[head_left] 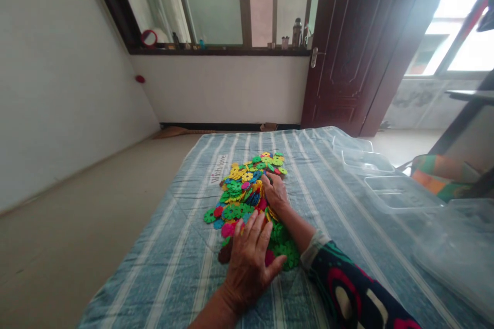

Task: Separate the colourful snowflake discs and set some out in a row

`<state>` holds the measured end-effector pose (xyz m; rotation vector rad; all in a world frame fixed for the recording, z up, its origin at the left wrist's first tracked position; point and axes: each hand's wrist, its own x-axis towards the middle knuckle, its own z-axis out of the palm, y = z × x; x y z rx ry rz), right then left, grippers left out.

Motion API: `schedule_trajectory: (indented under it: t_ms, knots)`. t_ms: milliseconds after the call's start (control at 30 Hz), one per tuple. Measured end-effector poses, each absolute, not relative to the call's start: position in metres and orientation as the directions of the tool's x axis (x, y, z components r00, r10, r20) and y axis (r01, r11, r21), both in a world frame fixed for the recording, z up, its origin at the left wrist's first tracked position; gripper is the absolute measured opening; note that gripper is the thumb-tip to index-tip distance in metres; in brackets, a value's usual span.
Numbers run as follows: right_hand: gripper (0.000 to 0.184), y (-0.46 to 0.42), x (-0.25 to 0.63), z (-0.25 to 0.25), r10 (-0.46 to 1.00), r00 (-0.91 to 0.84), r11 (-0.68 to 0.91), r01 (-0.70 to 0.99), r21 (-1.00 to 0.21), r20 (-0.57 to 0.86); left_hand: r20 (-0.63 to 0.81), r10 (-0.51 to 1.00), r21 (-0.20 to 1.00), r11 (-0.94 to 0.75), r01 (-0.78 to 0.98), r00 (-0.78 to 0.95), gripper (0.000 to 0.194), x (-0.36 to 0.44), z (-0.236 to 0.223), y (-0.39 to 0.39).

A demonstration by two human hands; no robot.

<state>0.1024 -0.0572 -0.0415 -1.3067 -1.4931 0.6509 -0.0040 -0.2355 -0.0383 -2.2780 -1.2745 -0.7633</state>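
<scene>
On striped cloth (162,252), coloured discs (235,190) are partly covered.
Left hand (249,254) is laid open; right hand's (275,191) grip cannot be told, fingertips being hidden; "With love" (218,169) is printed toward eleven o'clock.

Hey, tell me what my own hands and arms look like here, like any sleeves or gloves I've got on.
Both hands, left and right, are bare, without gloves. A dark patterned sleeve with red, green and cream shapes covers part of the right arm, ending in a pale grayish cuff. The visible part of the left forearm has no sleeve.
</scene>
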Motion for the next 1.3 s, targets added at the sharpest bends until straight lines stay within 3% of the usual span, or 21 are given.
schedule_trajectory:
  t_ms: [133, 267, 433, 567, 733, 900, 1033, 1133, 1300]
  knots:
    - [0.044, -0.063, 0.118, -0.035, 0.928, 0.012, 0.338, 0.392, -0.856, 0.372, 0.571, 0.639, -0.085, -0.579, 0.811, 0.516, 0.065, 0.000, -0.035, -0.242]
    - [0.026, -0.074, 0.140, -0.035, 0.901, -0.035, 0.408, 0.410, -0.816, 0.433, 0.514, 0.667, -0.045, -0.606, 0.794, 0.539, 0.060, 0.003, -0.034, -0.243]
    - [0.021, -0.095, 0.148, -0.039, 0.767, -0.269, 0.628, 0.499, -0.596, 0.583, 0.479, 0.717, -0.016, -0.571, 0.821, 0.507, 0.051, 0.006, -0.030, -0.241]
    - [0.022, -0.106, 0.139, -0.037, 0.739, -0.398, 0.669, 0.533, -0.518, 0.544, 0.482, 0.745, -0.020, -0.518, 0.855, 0.462, 0.045, 0.006, -0.029, -0.239]
    - [0.014, -0.102, 0.143, -0.036, 0.774, -0.374, 0.633, 0.480, -0.607, 0.511, 0.521, 0.758, -0.038, -0.439, 0.898, 0.392, 0.042, -0.001, -0.032, -0.231]
    - [0.017, -0.085, 0.172, -0.037, 0.848, -0.118, 0.511, 0.440, -0.738, 0.517, 0.519, 0.774, -0.037, -0.403, 0.914, 0.362, 0.038, -0.007, -0.029, -0.221]
    - [0.023, -0.077, 0.189, -0.039, 0.921, 0.042, 0.317, 0.498, -0.807, 0.387, 0.528, 0.761, -0.074, -0.402, 0.913, 0.377, 0.037, -0.010, -0.029, -0.214]
    - [0.022, -0.079, 0.188, -0.042, 0.950, 0.025, 0.248, 0.548, -0.799, 0.311, 0.548, 0.740, -0.108, -0.400, 0.910, 0.390, 0.037, -0.013, -0.030, -0.207]
    - [0.020, -0.088, 0.170, -0.044, 0.937, -0.078, 0.332, 0.513, -0.792, 0.341, 0.566, 0.723, -0.132, -0.395, 0.909, 0.397, 0.036, -0.018, -0.031, -0.194]
